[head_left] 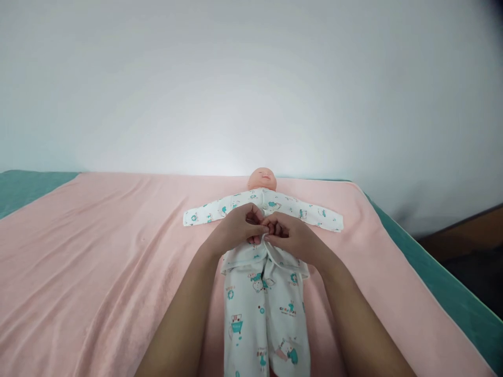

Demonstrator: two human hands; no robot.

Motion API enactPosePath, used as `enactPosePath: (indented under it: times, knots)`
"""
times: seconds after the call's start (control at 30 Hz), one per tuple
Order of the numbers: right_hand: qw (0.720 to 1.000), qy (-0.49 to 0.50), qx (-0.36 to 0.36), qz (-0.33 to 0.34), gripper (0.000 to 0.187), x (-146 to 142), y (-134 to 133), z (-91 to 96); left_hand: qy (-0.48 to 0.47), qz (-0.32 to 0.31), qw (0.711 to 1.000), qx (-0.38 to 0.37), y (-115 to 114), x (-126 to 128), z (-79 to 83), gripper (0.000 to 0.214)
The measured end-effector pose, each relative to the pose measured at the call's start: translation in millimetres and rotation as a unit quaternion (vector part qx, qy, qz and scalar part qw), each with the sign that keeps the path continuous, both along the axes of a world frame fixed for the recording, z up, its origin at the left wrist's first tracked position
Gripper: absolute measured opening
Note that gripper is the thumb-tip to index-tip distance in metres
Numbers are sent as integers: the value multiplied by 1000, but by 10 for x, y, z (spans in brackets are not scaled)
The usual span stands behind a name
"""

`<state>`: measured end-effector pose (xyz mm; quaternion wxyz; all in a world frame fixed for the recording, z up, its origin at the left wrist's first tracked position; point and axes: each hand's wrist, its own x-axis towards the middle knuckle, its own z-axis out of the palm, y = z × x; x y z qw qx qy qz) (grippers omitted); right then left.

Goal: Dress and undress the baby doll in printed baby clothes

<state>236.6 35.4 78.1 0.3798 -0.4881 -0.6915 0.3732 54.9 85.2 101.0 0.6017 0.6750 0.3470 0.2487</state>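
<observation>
A baby doll (262, 179) lies on its back, head toward the wall. It wears a white printed long-sleeved top (231, 203) with both sleeves spread wide, and matching trousers (245, 319). My left hand (244, 222) and my right hand (285, 230) meet over the middle of the top's front, fingertips pinched close together. Both are closed on the front edges of the top, whose lower front is lifted into a fold beneath my fingers. Whatever small fastening may be between the fingertips is hidden. A small round snap shows near the neck of the top.
A pink blanket (118, 251), wrinkled on the left, lies under the doll. Green bedding (440, 293) shows at the right and far left edges. A pale wall (251, 84) stands behind, and a brown wooden edge (463, 233) is at the right.
</observation>
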Motion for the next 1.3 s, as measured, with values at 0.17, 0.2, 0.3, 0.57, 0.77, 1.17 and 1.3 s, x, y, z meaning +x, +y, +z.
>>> enactPosePath:
  times: [0.17, 0.2, 0.3, 0.57, 0.77, 1.17, 1.3]
  knots:
    - [1000, -4, 15, -21, 21, -21, 29, -27, -38, 1, 999, -28, -1, 5, -2, 26]
    - [1000, 2, 13, -27, 23, -27, 38, -34, -41, -1, 998, -36, 1, 0, -1, 28]
    - [999, 24, -7, -42, 33, -28, 54, -52, -32, -6, 999, -38, 8, -24, 6, 29]
    - [993, 73, -88, -19, 34, 87, 19, -14, 108, -40, 993, 23, -40, -129, 129, 18]
    - [996, 49, 4, -71, 18, -63, -76, -36, 130, 77, 974, 170, -375, -165, -41, 12]
    - [941, -184, 238, -153, 26, -249, -834, -473, 362, 157, 745, 538, -946, -98, -437, 14]
    - [940, -179, 233, -173, 21, -266, -808, -341, 329, 171, 754, 542, -973, -70, -418, 17]
